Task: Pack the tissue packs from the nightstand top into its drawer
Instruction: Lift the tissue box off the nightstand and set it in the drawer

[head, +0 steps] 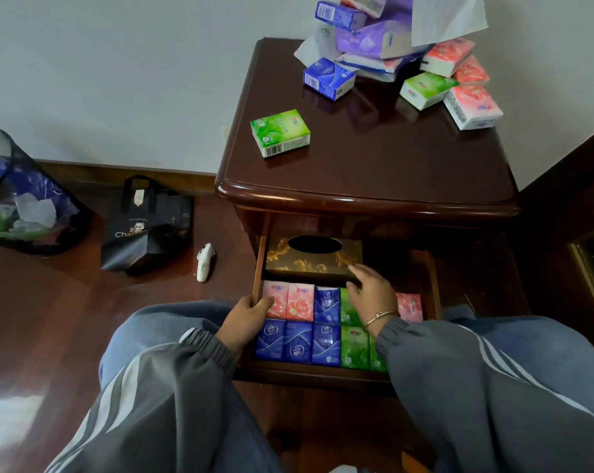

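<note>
Nightstand top: dark glossy wood. One green pack lies alone near its 9 o'clock edge. Heap of packs at 1 o'clock, against the wall: blue pack at the heap's 9 o'clock side, purple pack behind it, second green pack, pink pack at the 4 o'clock end, more pink ones behind. White sheet lies over the heap.

Drawer pulled out under the top, at 6 o'clock. At its 12 o'clock end: dark tissue box w/ gold leaf print, oval slot facing up. Nearer, two rows of packs standing upright, touching. Rear row, 9 to 3 o'clock: pink, pink, blue, green partly under a hand, then pink at far 3 o'clock. Front row: three blue, then green; the 3 o'clock end is hidden by a sleeve.

L hand: fingers curled over the drawer's 9 o'clock wall, thumb inside, lying on the first pink pack. R hand: fingers spread, fairly straight, palm down over the rear-row green pack, tips near the tissue box's front edge; grasps nothing. Thin bracelet on R wrist.

Floor at 9 o'clock: black bag, mesh bin w/ waste, small white object.
</note>
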{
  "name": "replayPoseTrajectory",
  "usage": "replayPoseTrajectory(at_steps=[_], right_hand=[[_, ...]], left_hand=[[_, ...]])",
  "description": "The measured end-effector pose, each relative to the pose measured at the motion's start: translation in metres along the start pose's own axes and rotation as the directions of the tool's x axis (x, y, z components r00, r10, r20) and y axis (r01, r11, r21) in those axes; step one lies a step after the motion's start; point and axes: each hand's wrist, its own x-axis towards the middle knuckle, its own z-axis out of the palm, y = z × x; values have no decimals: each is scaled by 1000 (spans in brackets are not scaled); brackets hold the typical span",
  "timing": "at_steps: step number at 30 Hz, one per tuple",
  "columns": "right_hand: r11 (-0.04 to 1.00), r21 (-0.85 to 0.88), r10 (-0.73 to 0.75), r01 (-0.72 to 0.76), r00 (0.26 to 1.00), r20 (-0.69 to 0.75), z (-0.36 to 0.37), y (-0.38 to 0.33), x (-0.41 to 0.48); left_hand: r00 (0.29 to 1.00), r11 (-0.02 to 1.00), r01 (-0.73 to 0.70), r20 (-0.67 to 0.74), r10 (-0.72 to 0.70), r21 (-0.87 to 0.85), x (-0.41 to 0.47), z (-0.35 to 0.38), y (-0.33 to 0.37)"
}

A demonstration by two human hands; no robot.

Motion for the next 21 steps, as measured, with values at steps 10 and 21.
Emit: replayPoseTrajectory(at_steps=[10, 21], right_hand=[[854, -407, -248, 324, 941, 228, 42, -40, 32], [865, -285, -361, 413, 907, 219, 45, -25, 34]], left_hand=[[1000, 1000, -10, -3, 10, 19, -5, 0, 2], [999, 996, -6, 41, 3, 89, 0, -5, 0]])
